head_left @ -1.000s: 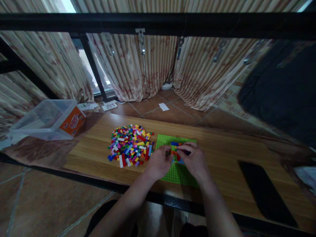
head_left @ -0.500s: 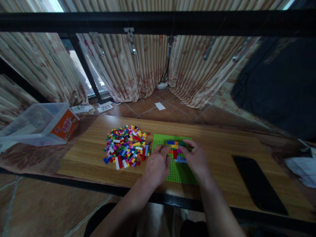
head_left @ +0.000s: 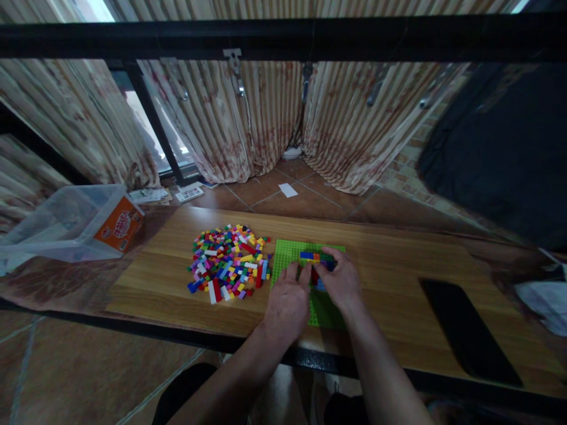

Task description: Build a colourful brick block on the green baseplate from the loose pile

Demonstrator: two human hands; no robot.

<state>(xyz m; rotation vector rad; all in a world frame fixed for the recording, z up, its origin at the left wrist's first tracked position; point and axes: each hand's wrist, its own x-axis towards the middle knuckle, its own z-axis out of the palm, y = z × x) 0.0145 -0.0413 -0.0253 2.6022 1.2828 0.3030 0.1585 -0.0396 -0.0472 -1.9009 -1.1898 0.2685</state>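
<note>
On a green studded baseplate (head_left: 286, 251) stands a low build of toy bricks (head_left: 312, 256), with blue, orange, yellow, red and light blue pieces showing. My left hand (head_left: 290, 301) comes at it from the left, fingers bent and their tips against its near left side. From the right, my right hand (head_left: 343, 282) grips the build, its thumb at the front and its forefinger along the back. Between the two hands part of the build is hidden, so any single small brick under the fingertips cannot be made out.
Left of the baseplate lies a heap of loose coloured bricks (head_left: 230, 260) on the wooden tabletop (head_left: 163, 283). A black phone-like slab (head_left: 469, 330) rests at the right. A clear plastic bin (head_left: 66, 230) with an orange label stands far left. A black bar (head_left: 283, 38) crosses above.
My left hand has turned and shifted slightly right, its fingers straighter. My right hand has drawn a little left over the build, covering more of the red and pink bricks.
</note>
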